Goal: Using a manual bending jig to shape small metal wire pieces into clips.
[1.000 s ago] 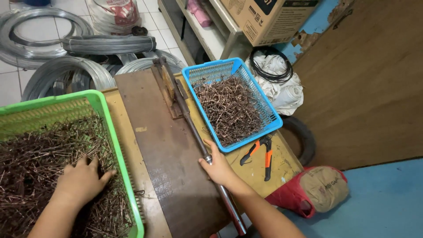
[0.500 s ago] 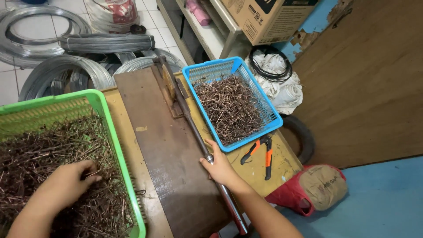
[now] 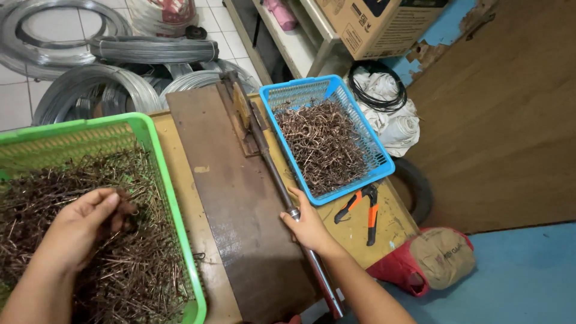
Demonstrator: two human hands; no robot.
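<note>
Rusty wire pieces (image 3: 72, 240) fill your green mesh basket (image 3: 157, 156); your left hand (image 3: 78, 231) pinches a few, right hand (image 3: 309, 225) grips the steel lever bar (image 3: 273, 171).

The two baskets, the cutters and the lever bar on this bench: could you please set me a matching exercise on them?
Things:
1. green basket
2. blue basket
3. orange-handled cutters
4. lever bar

Places or states:
A. under the right hand
B. lying on the bench beside the blue basket
C. holds bent wire pieces
D. holds straight wire pieces, with the left hand in it

Pairs: 1-D, 2-C, 3-B, 4-A
</note>
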